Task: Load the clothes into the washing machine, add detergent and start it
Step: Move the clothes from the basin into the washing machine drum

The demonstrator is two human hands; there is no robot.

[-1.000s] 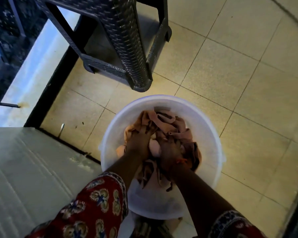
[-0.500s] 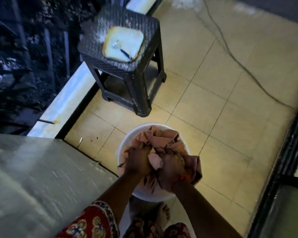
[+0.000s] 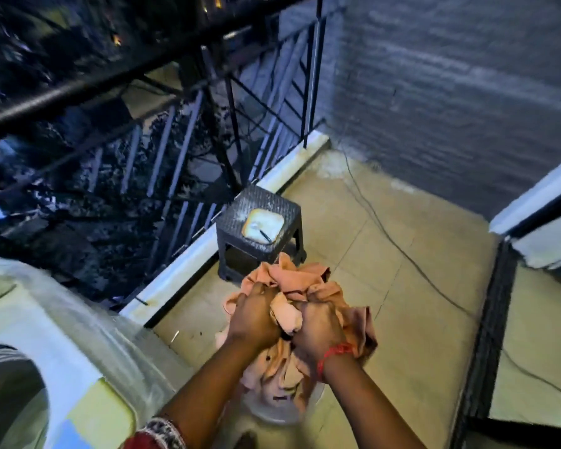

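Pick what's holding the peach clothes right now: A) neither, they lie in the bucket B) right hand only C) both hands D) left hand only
C: the left hand and the right hand both grip the bundle of peach clothes, held up above the white bucket.

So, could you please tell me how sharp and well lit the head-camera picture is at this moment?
Head view: dim and bluish; the white washing machine at lower left is smeared by motion blur, and the black metal railing bows with wide-angle distortion. The left hand and right hand gripping the bundle of peach-pink clothes read fairly sharp, as does the dark woven plastic stool.
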